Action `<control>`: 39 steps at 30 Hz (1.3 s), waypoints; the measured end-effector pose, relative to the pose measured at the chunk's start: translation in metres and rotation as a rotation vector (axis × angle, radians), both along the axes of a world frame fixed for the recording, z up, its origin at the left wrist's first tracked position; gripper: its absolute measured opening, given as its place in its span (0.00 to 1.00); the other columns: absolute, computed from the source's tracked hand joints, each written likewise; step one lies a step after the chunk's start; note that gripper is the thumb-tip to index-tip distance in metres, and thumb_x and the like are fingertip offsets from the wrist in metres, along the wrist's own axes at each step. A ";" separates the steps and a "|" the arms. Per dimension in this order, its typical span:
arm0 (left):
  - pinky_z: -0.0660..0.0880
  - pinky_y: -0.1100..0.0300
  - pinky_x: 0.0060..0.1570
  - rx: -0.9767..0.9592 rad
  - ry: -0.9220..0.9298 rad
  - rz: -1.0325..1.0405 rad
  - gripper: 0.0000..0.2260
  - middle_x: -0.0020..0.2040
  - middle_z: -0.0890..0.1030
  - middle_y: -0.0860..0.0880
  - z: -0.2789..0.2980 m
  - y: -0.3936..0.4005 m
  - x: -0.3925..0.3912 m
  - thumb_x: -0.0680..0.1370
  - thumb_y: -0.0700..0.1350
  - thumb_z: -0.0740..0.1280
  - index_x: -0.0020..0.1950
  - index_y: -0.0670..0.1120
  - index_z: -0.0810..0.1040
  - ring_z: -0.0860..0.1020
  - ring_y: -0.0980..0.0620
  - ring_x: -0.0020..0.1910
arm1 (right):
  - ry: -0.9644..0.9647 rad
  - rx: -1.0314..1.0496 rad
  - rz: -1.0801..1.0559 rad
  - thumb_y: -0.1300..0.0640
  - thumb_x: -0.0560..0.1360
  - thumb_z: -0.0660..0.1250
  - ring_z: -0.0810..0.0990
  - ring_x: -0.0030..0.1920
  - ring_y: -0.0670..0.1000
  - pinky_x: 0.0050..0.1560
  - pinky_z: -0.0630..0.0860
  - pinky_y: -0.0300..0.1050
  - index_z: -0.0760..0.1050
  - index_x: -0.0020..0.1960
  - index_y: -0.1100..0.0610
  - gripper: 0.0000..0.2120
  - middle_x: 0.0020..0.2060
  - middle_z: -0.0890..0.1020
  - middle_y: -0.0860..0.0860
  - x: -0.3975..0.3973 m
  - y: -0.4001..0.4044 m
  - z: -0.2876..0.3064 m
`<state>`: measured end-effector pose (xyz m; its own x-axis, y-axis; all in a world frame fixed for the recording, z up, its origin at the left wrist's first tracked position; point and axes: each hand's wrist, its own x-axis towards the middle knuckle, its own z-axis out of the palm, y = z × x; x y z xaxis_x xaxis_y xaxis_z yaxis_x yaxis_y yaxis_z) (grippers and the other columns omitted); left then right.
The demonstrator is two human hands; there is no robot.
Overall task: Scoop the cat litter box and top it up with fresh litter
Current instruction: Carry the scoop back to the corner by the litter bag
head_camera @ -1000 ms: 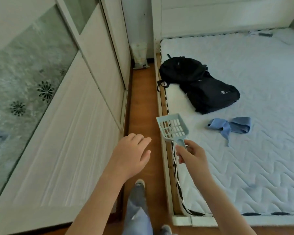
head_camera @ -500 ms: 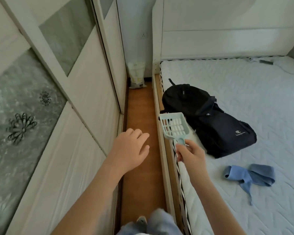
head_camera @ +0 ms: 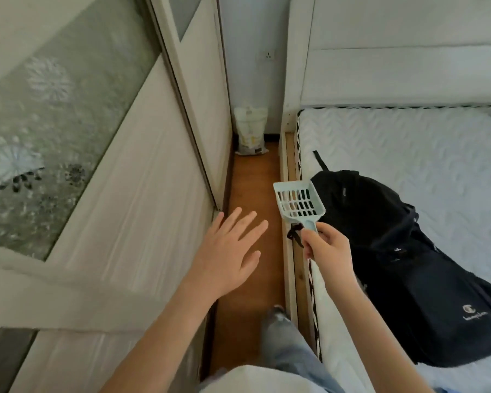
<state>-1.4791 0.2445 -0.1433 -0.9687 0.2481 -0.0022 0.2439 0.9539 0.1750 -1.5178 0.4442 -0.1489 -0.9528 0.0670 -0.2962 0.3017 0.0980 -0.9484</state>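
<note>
My right hand grips the handle of a pale blue slotted litter scoop, held up with its basket pointing away over the bed's edge; the basket looks empty. My left hand is stretched forward over the floor strip with straight, spread fingers and holds nothing. At the far end of the narrow aisle a white bag of litter stands upright against the wall. No litter box is in view.
A narrow wooden floor strip runs between white sliding wardrobe doors on the left and a bed with a white mattress on the right. A black backpack lies on the mattress. My leg shows below.
I have walked down the aisle; the bag at the far end looks nearer and the backpack has slid toward me. My left hand's fingers have straightened and spread. The scoop stays in my right hand.
</note>
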 end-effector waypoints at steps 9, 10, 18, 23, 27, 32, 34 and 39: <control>0.56 0.46 0.75 -0.017 -0.056 0.028 0.25 0.77 0.64 0.51 0.009 -0.019 -0.182 0.80 0.58 0.48 0.77 0.55 0.62 0.59 0.47 0.77 | -0.002 0.000 0.007 0.59 0.77 0.66 0.74 0.29 0.41 0.33 0.75 0.35 0.77 0.59 0.58 0.11 0.33 0.79 0.47 -0.190 -0.016 0.011; 0.56 0.47 0.76 -0.013 -0.061 0.032 0.26 0.77 0.63 0.51 0.006 -0.023 -0.201 0.80 0.58 0.47 0.77 0.55 0.61 0.59 0.47 0.77 | -0.012 0.003 0.007 0.60 0.77 0.66 0.74 0.29 0.41 0.33 0.75 0.35 0.77 0.59 0.58 0.11 0.33 0.79 0.47 -0.208 -0.019 0.007; 0.56 0.49 0.75 0.016 -0.062 0.054 0.25 0.77 0.64 0.51 -0.028 -0.085 -0.373 0.80 0.56 0.51 0.77 0.54 0.61 0.58 0.48 0.77 | -0.051 -0.011 -0.022 0.60 0.77 0.65 0.73 0.28 0.41 0.30 0.71 0.33 0.76 0.61 0.59 0.13 0.29 0.77 0.47 -0.372 -0.068 -0.018; 0.51 0.53 0.74 0.015 -0.045 0.028 0.26 0.77 0.62 0.51 -0.025 -0.118 -0.483 0.80 0.58 0.46 0.78 0.54 0.59 0.57 0.48 0.77 | -0.036 -0.012 -0.058 0.62 0.77 0.65 0.71 0.26 0.42 0.35 0.73 0.40 0.77 0.49 0.63 0.04 0.26 0.75 0.46 -0.470 -0.090 -0.005; 0.55 0.51 0.74 0.014 -0.042 0.001 0.27 0.76 0.65 0.50 -0.015 -0.133 -0.570 0.79 0.58 0.46 0.77 0.53 0.62 0.60 0.47 0.76 | -0.032 -0.021 -0.077 0.62 0.76 0.65 0.71 0.29 0.45 0.36 0.72 0.43 0.79 0.48 0.59 0.05 0.27 0.75 0.47 -0.545 -0.102 0.000; 0.58 0.50 0.73 -0.015 -0.090 0.021 0.25 0.75 0.67 0.49 -0.023 -0.135 -0.661 0.80 0.55 0.51 0.76 0.51 0.65 0.63 0.46 0.75 | -0.065 -0.038 -0.055 0.63 0.76 0.64 0.72 0.27 0.42 0.31 0.72 0.36 0.79 0.53 0.58 0.08 0.27 0.75 0.47 -0.642 -0.110 -0.015; 0.61 0.48 0.73 -0.021 -0.114 0.027 0.23 0.74 0.69 0.48 -0.032 -0.134 -0.699 0.80 0.53 0.54 0.75 0.50 0.67 0.65 0.44 0.74 | -0.071 -0.045 -0.051 0.63 0.77 0.64 0.72 0.27 0.42 0.29 0.71 0.34 0.79 0.52 0.58 0.07 0.28 0.76 0.48 -0.683 -0.112 -0.024; 0.67 0.46 0.69 -0.025 -0.137 0.062 0.25 0.71 0.72 0.47 -0.044 -0.127 -0.790 0.78 0.54 0.51 0.74 0.49 0.69 0.69 0.43 0.71 | -0.118 -0.037 0.021 0.63 0.77 0.64 0.69 0.26 0.43 0.27 0.68 0.32 0.78 0.50 0.61 0.05 0.27 0.74 0.49 -0.783 -0.114 -0.040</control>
